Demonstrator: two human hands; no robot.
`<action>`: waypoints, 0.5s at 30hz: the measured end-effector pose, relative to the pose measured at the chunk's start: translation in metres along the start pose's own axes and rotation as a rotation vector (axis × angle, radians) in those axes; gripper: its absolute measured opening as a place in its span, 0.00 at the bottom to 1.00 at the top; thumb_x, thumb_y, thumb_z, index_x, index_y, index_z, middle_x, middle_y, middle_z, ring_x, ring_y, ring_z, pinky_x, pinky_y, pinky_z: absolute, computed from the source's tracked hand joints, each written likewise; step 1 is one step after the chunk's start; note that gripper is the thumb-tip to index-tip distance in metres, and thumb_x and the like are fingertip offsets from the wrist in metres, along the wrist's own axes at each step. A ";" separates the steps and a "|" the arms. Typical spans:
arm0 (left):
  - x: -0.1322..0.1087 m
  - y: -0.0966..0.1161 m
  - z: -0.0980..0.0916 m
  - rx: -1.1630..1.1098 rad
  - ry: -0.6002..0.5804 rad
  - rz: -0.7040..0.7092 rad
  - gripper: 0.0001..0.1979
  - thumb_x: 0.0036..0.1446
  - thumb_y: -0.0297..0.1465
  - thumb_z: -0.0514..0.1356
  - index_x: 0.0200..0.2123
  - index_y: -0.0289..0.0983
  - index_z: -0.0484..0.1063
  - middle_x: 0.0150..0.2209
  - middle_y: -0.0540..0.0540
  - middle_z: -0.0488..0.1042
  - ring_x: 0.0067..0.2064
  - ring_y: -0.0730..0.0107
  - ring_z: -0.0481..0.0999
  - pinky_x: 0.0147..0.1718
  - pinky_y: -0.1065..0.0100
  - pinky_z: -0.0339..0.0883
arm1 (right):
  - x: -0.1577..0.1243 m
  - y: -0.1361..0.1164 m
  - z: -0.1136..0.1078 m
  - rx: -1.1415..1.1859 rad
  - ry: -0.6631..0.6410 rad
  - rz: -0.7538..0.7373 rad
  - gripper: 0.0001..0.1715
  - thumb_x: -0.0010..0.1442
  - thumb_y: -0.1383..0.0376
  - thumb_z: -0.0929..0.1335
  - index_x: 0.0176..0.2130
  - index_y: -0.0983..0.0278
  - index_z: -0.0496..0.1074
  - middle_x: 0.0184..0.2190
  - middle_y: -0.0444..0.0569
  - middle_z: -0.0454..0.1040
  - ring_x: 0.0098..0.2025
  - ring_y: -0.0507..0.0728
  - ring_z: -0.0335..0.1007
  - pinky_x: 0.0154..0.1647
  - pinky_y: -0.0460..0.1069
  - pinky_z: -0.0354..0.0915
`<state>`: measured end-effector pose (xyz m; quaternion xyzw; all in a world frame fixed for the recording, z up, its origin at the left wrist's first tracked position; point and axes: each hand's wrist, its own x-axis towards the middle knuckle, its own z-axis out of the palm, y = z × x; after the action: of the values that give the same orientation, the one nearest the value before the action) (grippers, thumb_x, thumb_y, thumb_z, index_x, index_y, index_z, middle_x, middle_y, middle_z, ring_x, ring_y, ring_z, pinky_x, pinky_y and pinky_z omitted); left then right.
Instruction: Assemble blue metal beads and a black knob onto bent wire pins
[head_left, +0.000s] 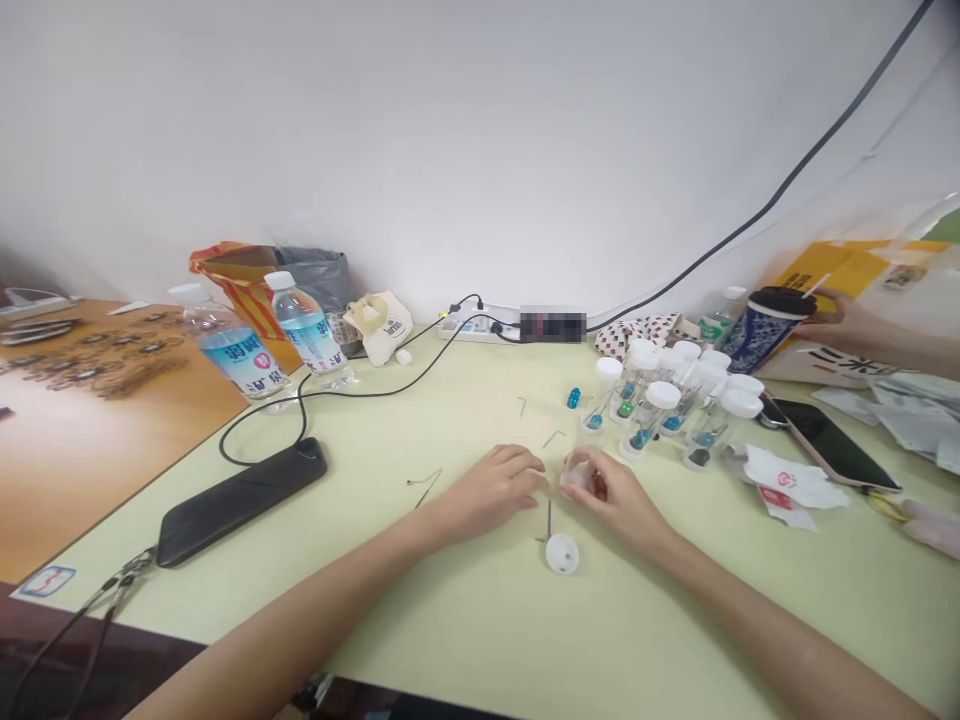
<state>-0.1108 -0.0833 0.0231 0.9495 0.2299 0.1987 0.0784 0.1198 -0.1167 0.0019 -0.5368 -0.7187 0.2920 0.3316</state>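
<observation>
My right hand [616, 497] has its fingers curled round a small clear plastic jar [576, 472]. Just left of it, my left hand [489, 488] lies low over the table with its fingers stretched out and apart, holding nothing I can see. A white round cap [562, 554] lies in front of both hands, with a thin dark metal rod [549, 517] beside it. Beyond the hands are a small L-shaped metal piece [553, 438] and a blue beaded piece [574, 398]. Thin bent wires [429, 485] rest left of my left hand.
Several white-capped clear jars [662, 415] with blue and green pieces stand at right. A phone [836, 445] and a patterned cup [765, 330], touched by another person's hand [829, 318], are farther right. A black power bank [244, 500], cable and two water bottles [311, 335] are left.
</observation>
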 end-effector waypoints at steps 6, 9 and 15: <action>-0.009 -0.049 -0.030 0.168 -0.030 -0.369 0.09 0.59 0.30 0.55 0.41 0.38 0.72 0.46 0.40 0.73 0.52 0.55 0.67 0.50 0.54 0.62 | 0.001 0.000 -0.001 -0.050 0.006 0.018 0.17 0.57 0.58 0.66 0.46 0.60 0.68 0.31 0.44 0.67 0.31 0.54 0.63 0.33 0.50 0.60; -0.016 -0.068 -0.037 0.211 -0.018 -0.498 0.10 0.59 0.31 0.54 0.40 0.36 0.73 0.43 0.37 0.73 0.49 0.51 0.67 0.48 0.53 0.62 | 0.002 0.003 -0.001 -0.056 0.037 0.044 0.20 0.57 0.59 0.65 0.50 0.59 0.65 0.30 0.43 0.67 0.31 0.55 0.64 0.34 0.50 0.61; -0.016 -0.062 -0.035 0.184 -0.114 -0.575 0.10 0.59 0.34 0.52 0.33 0.37 0.72 0.38 0.41 0.73 0.42 0.57 0.70 0.40 0.62 0.61 | 0.006 0.009 -0.002 -0.041 0.118 0.065 0.24 0.58 0.61 0.64 0.54 0.59 0.60 0.39 0.46 0.71 0.34 0.55 0.66 0.37 0.51 0.63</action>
<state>-0.1635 -0.0341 0.0349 0.8581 0.5016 0.0930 0.0578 0.1256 -0.1088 -0.0034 -0.5831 -0.6858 0.2556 0.3526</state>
